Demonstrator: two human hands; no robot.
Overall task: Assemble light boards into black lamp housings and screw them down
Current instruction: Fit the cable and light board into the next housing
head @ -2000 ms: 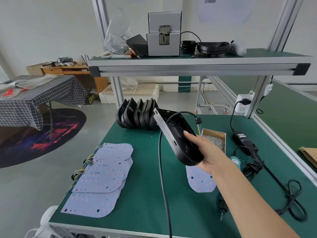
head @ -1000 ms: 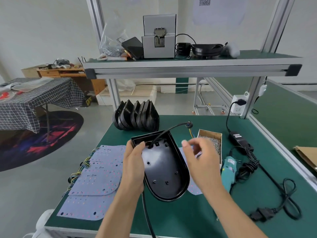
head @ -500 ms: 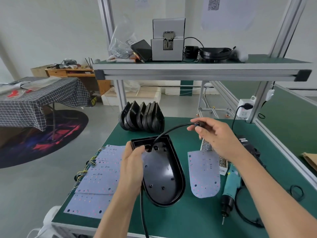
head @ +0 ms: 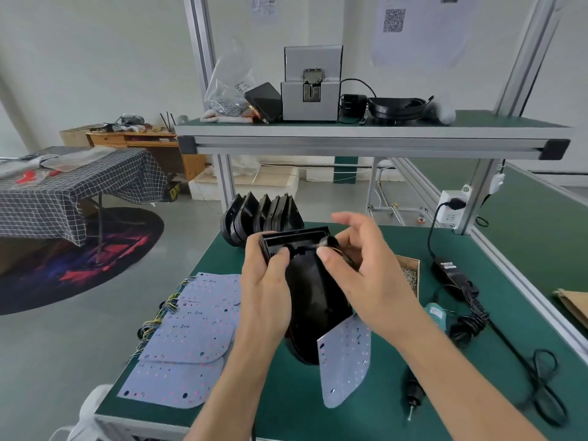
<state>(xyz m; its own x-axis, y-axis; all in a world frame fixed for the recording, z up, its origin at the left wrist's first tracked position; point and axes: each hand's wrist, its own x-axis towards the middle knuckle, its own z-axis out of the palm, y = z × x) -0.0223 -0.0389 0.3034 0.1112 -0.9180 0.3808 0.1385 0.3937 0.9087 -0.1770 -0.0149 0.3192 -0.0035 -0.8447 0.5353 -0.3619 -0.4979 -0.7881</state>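
A black lamp housing (head: 313, 300) lies open side up in the middle of the green bench (head: 286, 409). My left hand (head: 264, 288) grips its left edge, thumb inside the rim. My right hand (head: 359, 268) pinches the black cable end at the housing's top right corner, with the other fingers spread. A pale light board (head: 345, 361) leans against the housing's right side, its lower end on the bench. Several more light boards (head: 187, 335) with coloured wires lie stacked at the left.
A row of black housings (head: 261, 218) stands upright at the back of the bench. A cardboard box of screws (head: 410, 275), a teal electric screwdriver (head: 423, 354), a power adapter (head: 448, 268) and coiled cables (head: 547, 383) lie to the right. A shelf (head: 366, 135) hangs overhead.
My right hand has drawn the cable end in from the far right to the housing's top corner. The light board now leans on the housing instead of lying flat.
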